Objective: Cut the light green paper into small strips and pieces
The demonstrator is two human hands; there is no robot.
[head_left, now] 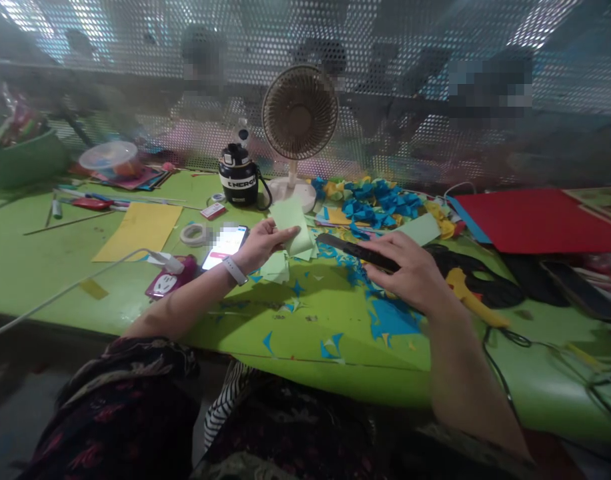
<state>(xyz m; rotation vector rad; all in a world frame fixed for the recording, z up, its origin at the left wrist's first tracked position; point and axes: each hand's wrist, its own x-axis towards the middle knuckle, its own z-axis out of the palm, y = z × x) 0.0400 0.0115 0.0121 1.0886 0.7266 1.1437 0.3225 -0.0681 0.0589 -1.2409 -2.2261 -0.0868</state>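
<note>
Left grip (265,245) pinches green paper (290,227), right grip (410,275) clasps a black tool (358,252); green tub (25,160) holds craft supplies (20,117).

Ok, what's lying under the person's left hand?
Below the left hand and the pale green paper it pinches, more pale green paper pieces lie on the green table, near blue scraps. The hand and sheet hide whatever lies directly beneath them.

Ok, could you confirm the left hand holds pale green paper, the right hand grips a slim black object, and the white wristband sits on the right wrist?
No: the white wristband is on the left wrist, as the head view shows; the left hand holds the pale green paper and the right hand the slim black object.
</note>
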